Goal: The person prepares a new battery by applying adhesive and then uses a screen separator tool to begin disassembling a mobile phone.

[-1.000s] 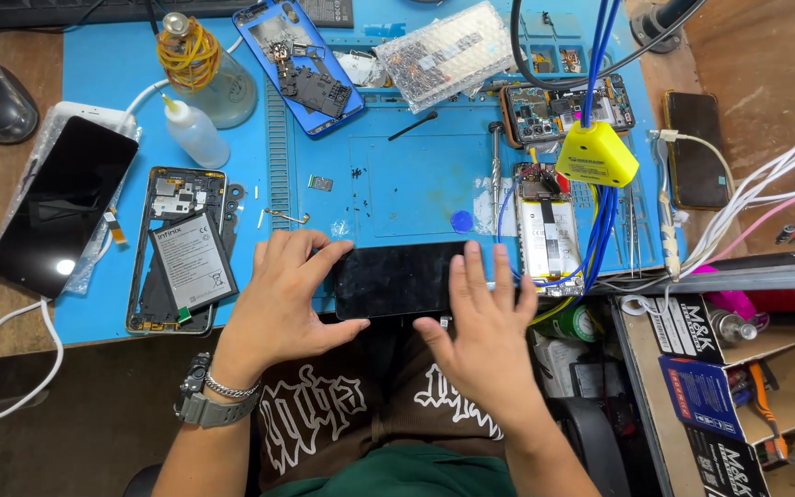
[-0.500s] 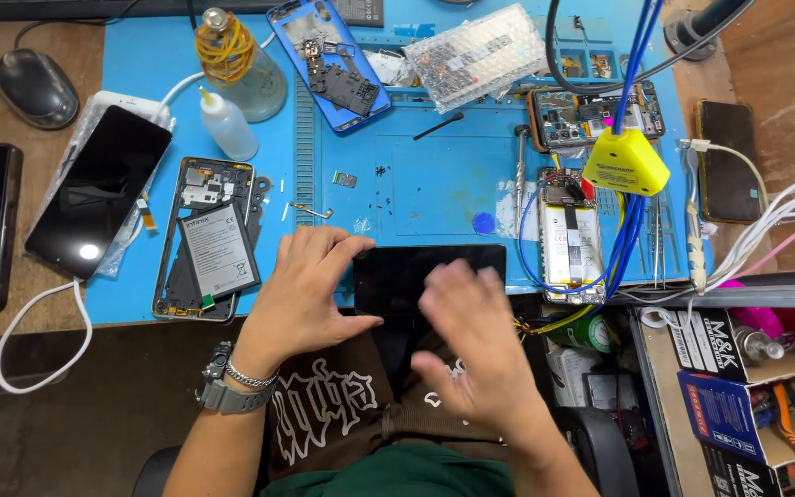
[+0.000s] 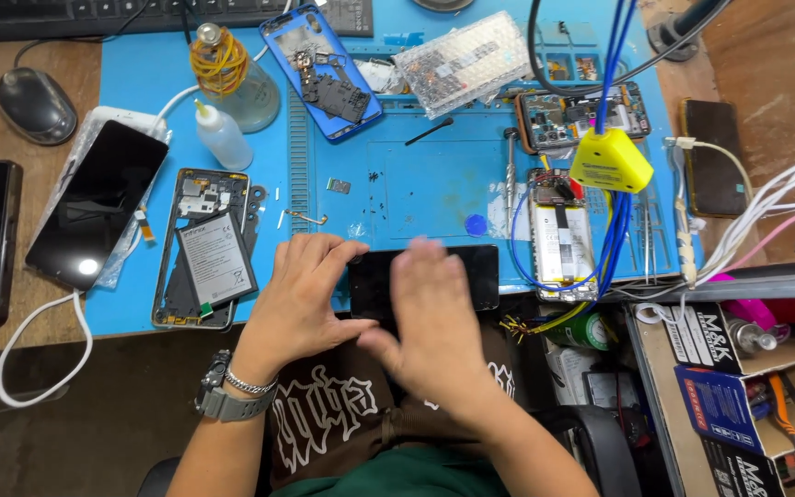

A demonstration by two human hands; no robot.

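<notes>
The black phone (image 3: 425, 281) lies at the near edge of the blue mat (image 3: 397, 175), long axis running left to right. The left hand (image 3: 301, 294) grips its left end, fingers curled over the corner. The right hand (image 3: 434, 317) lies flat and open across its middle, blurred, probably pressing down

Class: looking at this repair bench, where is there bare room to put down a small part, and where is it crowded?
Barest: the blue mat centre, between the blue phone frame, the opened phone and the black phone under both hands. Crowded: the mat's back edge and its right side under the yellow box.
</notes>
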